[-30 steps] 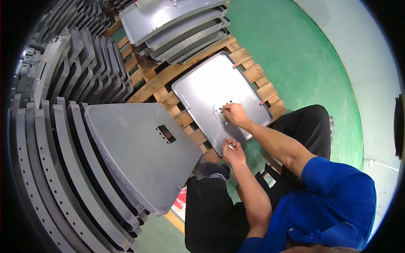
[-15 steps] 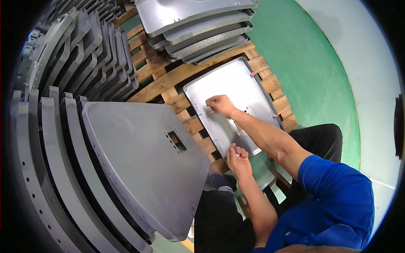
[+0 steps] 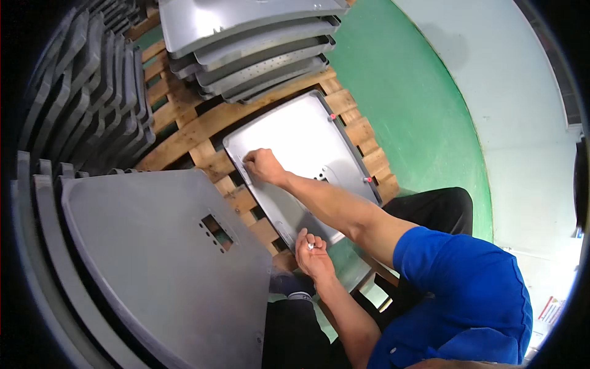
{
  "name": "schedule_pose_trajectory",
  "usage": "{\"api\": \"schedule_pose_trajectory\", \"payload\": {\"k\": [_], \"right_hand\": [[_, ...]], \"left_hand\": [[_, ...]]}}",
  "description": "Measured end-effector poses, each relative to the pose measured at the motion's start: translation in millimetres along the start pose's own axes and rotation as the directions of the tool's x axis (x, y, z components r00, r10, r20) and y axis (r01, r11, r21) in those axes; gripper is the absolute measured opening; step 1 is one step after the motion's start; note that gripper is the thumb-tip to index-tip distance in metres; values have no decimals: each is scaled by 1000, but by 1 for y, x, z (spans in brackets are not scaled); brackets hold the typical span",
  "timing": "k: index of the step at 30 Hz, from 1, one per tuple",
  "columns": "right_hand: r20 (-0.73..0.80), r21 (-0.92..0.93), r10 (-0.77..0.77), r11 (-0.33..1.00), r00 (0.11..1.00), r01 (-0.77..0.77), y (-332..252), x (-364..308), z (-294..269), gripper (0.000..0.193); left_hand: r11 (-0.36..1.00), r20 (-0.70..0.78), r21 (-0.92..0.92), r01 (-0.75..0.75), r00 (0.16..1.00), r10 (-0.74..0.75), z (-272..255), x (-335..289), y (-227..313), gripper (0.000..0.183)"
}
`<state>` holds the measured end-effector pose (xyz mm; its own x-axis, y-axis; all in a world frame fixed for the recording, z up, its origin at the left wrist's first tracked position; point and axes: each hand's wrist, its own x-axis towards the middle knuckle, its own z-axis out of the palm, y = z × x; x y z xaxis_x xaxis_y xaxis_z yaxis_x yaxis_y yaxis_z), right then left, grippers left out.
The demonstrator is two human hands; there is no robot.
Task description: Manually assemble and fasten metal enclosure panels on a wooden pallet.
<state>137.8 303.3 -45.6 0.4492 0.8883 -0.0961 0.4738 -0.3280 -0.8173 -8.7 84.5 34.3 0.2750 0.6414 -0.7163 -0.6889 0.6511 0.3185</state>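
A light grey sheet-metal panel [image 3: 289,129] with a raised rim lies on a wooden pallet in front of me. My right hand [image 3: 264,166] reaches across it, fingertips pinched together at the narrow bracket [image 3: 240,168] along its left edge. Whatever those fingers hold is too small or hidden to make out. By the panel's near corner, my left hand [image 3: 314,255] is turned palm up with curled fingers, around a small shiny piece [image 3: 311,246]. Two red-tipped pegs [image 3: 332,117] stand at the panel's right edge. Dark holes show beside my right forearm.
Large curved grey panels [image 3: 147,240] stand on edge at the left, one with a rectangular cutout. More panels [image 3: 86,92] lean in rows behind them. A stack of trays [image 3: 258,49] rests on the far pallet [image 3: 184,132]. Green floor [image 3: 393,98] meets a pale wall at right.
My view has shifted, so the scene sits further left. Across the panel, my right hand has moved to its left edge bracket. My left hand stays curled near the corner.
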Motion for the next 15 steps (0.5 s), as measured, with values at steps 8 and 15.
{"api": "schedule_pose_trajectory", "payload": {"k": [8,15], "right_hand": [[80,-74,-58,995,995,64,17,9,5,18],[150,-69,-89,993,985,100,2,7,11,17]], "left_hand": [[999,4,-9,34,999,-34,1,7,-1,26],[1000,-13,6,14,1000,-14,3,7,2,22]]}}
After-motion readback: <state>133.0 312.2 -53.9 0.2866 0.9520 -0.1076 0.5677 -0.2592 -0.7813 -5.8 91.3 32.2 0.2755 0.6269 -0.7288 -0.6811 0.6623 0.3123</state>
